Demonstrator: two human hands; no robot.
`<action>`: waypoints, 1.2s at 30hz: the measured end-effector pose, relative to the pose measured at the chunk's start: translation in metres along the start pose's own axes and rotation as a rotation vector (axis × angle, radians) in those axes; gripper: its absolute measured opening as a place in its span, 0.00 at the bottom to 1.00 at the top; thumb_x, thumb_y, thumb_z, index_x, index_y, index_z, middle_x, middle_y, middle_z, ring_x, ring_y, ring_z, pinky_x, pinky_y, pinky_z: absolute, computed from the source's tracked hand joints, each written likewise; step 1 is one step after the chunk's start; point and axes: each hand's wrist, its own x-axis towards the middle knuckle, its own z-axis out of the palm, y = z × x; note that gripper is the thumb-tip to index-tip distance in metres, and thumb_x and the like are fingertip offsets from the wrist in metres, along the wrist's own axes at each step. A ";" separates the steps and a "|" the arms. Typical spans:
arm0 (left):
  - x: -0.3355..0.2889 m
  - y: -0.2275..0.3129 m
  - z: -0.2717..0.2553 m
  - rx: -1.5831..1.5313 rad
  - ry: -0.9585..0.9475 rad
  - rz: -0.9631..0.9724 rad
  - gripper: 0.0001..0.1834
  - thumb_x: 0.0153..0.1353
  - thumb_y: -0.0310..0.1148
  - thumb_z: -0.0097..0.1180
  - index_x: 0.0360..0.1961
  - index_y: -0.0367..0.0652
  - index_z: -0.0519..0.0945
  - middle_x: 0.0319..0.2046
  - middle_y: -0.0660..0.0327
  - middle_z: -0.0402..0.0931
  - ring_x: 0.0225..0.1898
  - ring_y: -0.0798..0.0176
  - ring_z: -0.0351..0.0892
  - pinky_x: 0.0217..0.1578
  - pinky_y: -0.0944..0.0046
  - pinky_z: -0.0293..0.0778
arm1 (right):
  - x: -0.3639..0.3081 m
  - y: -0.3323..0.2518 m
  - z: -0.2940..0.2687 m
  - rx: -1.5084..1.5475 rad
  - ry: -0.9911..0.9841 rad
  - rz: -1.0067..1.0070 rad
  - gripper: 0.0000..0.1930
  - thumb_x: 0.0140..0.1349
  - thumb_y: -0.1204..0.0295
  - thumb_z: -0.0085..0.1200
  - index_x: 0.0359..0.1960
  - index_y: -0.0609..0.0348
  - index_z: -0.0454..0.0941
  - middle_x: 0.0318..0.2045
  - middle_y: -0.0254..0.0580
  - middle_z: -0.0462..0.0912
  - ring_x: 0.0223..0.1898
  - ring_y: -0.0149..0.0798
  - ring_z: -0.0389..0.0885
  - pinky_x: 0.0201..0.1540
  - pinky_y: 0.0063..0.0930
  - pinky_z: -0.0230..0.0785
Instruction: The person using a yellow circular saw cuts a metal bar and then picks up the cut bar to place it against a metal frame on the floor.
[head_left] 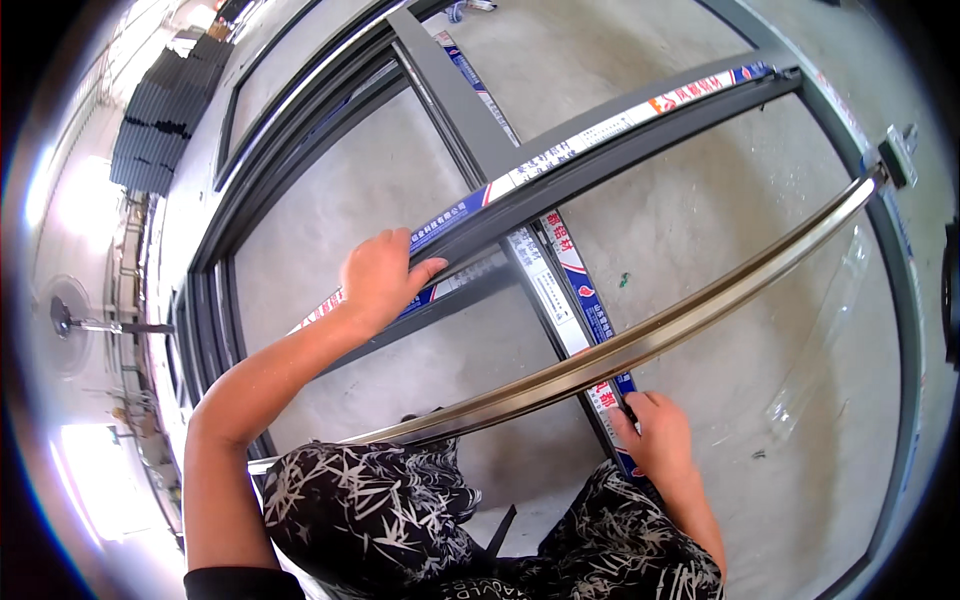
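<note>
My left hand (385,280) is closed over a long dark-grey metal frame bar (600,178), its thumb lying across the near side. Printed blue, white and red film covers the bar's top. Lower down, the curled fingers of my right hand (660,435) grip the edge of a film-covered crossbar (583,285). A shiny gold-brown metal bar (700,315) slants over that crossbar, between my hands. Its left end runs beside my patterned trouser leg. At its far right end sits a silver metal fitting (897,160).
Other grey frame members (460,100) extend around me, with a concrete floor (720,210) visible through their openings. Clear plastic wrap (825,330) lies on the right. A stack of dark profiles (165,120) stands at the far left, above a round fan-like object (70,310).
</note>
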 end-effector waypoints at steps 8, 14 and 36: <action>-0.017 -0.010 0.024 -0.132 0.183 -0.045 0.27 0.57 0.53 0.59 0.42 0.37 0.75 0.33 0.52 0.74 0.39 0.48 0.75 0.39 0.51 0.72 | 0.000 -0.078 -0.118 0.812 -0.405 -0.231 0.06 0.50 0.72 0.62 0.26 0.60 0.80 0.23 0.42 0.79 0.27 0.44 0.79 0.30 0.30 0.69; -0.015 -0.016 0.030 -0.207 0.230 0.037 0.27 0.58 0.49 0.59 0.47 0.36 0.74 0.35 0.51 0.73 0.40 0.46 0.74 0.41 0.51 0.71 | 0.023 -0.148 -0.115 1.400 -0.723 -0.876 0.17 0.64 0.57 0.55 0.43 0.59 0.82 0.28 0.40 0.78 0.22 0.37 0.76 0.22 0.29 0.65; -0.039 -0.041 0.072 -0.022 0.434 0.120 0.44 0.46 0.39 0.69 0.62 0.35 0.63 0.50 0.51 0.70 0.51 0.50 0.71 0.52 0.53 0.67 | 0.026 -0.180 -0.084 1.658 -0.737 -0.916 0.17 0.67 0.55 0.52 0.42 0.55 0.82 0.26 0.39 0.77 0.20 0.32 0.73 0.19 0.25 0.61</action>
